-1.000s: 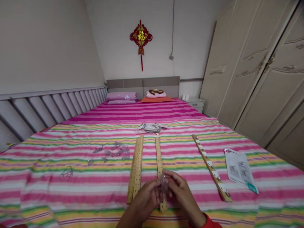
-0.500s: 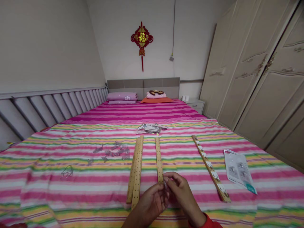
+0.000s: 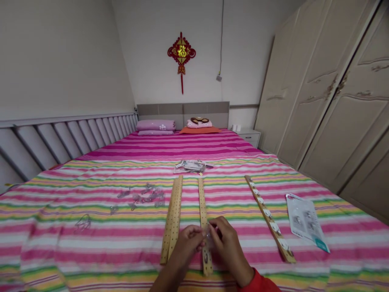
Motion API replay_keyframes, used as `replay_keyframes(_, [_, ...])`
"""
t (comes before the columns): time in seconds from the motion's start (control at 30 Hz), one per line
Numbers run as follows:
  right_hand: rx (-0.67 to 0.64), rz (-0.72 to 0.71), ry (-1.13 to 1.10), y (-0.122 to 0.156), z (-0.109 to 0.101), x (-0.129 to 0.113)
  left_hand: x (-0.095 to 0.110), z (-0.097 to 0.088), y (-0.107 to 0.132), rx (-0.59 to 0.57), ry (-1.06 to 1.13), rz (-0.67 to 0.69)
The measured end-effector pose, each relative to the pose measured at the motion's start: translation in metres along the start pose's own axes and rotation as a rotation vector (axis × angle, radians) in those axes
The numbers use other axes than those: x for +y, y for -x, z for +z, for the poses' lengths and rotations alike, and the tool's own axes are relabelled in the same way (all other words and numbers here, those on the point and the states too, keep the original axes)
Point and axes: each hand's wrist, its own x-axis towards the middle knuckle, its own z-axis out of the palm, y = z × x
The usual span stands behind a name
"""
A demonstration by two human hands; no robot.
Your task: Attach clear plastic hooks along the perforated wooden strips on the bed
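Pinching a small clear packet (image 3: pixel 209 240) in curled fingers, the left hand (image 3: pixel 189 244) and right hand (image 3: pixel 226 240) could tear it by overpulling.

on bed (image 3: pixel 121 245): bags (image 3: pixel 151 195) L | strips (image 3: pixel 175 221) mid | blister pk (image 3: pixel 305 221) far R

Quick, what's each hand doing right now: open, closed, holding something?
Left hand: fingers curled beside some clear plastic; grip can't be told.
Right hand: closed, apparently pinching the clear plastic over a holed wooden strip.
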Motion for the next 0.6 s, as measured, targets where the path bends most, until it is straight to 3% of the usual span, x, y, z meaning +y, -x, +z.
replay_keyframes(0.17, [0.018, 0.073, -0.053, 0.001, 0.002, 0.004, -0.007, -0.001, -0.004, 0.031, -0.060, 0.044])
replay_keyframes(0.4, [0.159, 0.361, -0.248, 0.002, 0.004, 0.005, -0.011, 0.011, 0.007, 0.100, -0.156, 0.225])
replay_keyframes(0.5, [0.208, 0.409, -0.265, 0.004, 0.007, 0.000, -0.017, 0.014, 0.012, 0.056, -0.163, 0.230])
replay_keyframes(0.6, [0.214, 0.419, -0.281, 0.008, 0.008, -0.003, -0.015, 0.012, 0.016, 0.082, -0.199, 0.267])
